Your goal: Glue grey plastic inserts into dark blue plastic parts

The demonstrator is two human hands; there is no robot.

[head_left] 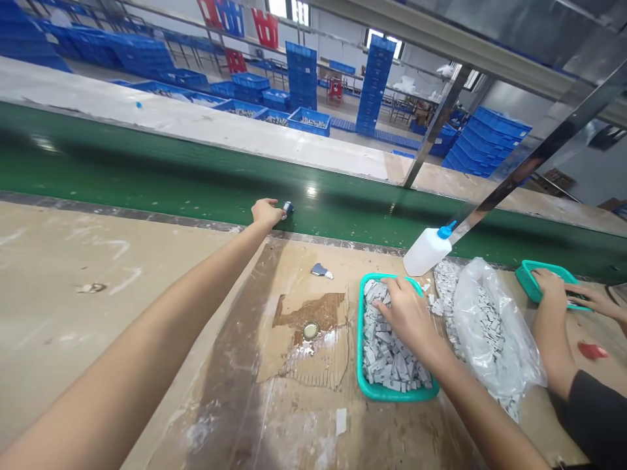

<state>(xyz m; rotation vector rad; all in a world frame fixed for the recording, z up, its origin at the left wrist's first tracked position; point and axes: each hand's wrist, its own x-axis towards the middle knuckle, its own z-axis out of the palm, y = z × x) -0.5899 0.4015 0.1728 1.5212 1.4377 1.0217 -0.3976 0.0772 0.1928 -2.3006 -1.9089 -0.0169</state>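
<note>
My left hand (267, 212) reaches out to the green conveyor belt (196, 189), its fingers closed on a small dark blue and white part (287, 209). My right hand (405, 310) is over a teal basket (361, 365) full of small grey pieces (392, 356); its fingertips touch the pieces, and whether they pinch one is hidden. Between the hands, a similar dark and white part (322, 270) lies on the table. Nearer to me a round cap (310, 331) rests on a wet piece of cardboard (326, 372).
A white bottle with a blue nozzle (427, 251) stands behind the basket. To its right lies a clear plastic bag (494, 326) of pieces. Another person's hands (551, 284) are at a second teal basket (529, 284). A metal post (519, 170) slants above the belt.
</note>
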